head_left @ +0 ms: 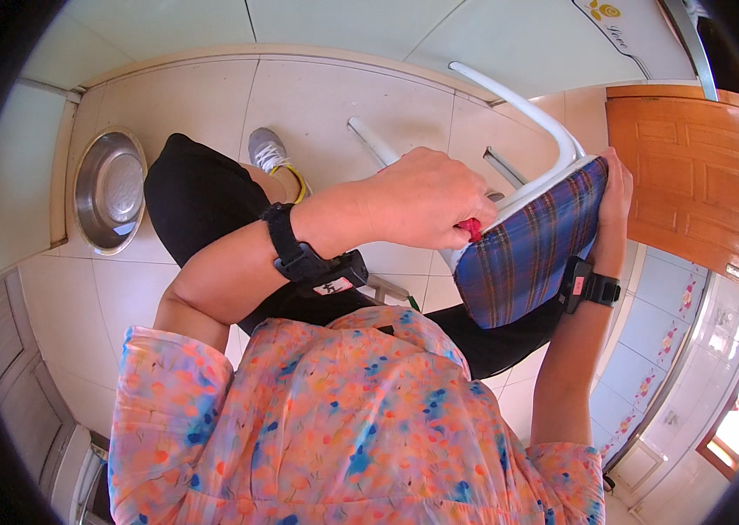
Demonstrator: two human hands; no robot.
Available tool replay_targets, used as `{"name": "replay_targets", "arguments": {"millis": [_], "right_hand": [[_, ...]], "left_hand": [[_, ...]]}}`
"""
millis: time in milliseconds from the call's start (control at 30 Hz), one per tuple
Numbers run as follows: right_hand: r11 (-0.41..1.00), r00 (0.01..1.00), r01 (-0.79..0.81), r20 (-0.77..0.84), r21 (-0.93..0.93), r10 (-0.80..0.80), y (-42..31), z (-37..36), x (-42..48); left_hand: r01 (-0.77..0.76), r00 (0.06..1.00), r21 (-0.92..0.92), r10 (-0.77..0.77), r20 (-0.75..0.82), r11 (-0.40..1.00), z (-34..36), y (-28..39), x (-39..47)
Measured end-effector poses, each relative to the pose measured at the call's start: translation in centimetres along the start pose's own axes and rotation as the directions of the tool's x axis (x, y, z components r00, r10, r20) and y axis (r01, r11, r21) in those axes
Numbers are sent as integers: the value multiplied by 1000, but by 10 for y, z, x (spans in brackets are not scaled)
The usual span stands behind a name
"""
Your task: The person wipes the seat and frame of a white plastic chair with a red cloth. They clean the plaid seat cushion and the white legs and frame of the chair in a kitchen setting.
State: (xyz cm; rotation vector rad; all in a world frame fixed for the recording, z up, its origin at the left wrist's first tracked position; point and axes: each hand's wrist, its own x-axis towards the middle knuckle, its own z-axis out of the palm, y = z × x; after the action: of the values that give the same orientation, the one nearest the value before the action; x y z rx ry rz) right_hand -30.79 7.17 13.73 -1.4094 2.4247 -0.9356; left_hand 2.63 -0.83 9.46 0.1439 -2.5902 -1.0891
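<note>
A stool or chair with a blue plaid seat [530, 246] and white tubular metal legs is tilted in front of me, its legs pointing away towards the cabinets. My left hand [438, 200] is closed around a small red thing [471, 228], perhaps cloth, at the near left corner of the seat; most of it is hidden in the fingers. At the seat's far right edge, my right hand [615, 190] grips the rim, its fingers partly hidden behind it. A black strap with a small device is on each wrist.
A round metal basin [110, 190] lies on the tiled floor at the left. Pale cabinet fronts [337, 26] run along the top, and a brown wooden door [691, 177] is at the right. My legs are spread around the stool; a grey shoe [269, 149] shows beyond my left arm.
</note>
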Motion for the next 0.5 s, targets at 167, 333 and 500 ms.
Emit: {"name": "replay_targets", "arguments": {"millis": [167, 333, 500], "right_hand": [[998, 999, -38, 32, 55, 37, 8, -3, 2], [999, 999, 15, 42, 28, -16, -5, 3, 1], [999, 999, -40, 8, 7, 40, -9, 1, -1]], "left_hand": [[9, 981, -32, -15, -193, 999, 8, 2, 7], [0, 988, 30, 5, -156, 1000, 7, 4, 6], [91, 994, -36, -88, 67, 995, -3, 5, -2]]}}
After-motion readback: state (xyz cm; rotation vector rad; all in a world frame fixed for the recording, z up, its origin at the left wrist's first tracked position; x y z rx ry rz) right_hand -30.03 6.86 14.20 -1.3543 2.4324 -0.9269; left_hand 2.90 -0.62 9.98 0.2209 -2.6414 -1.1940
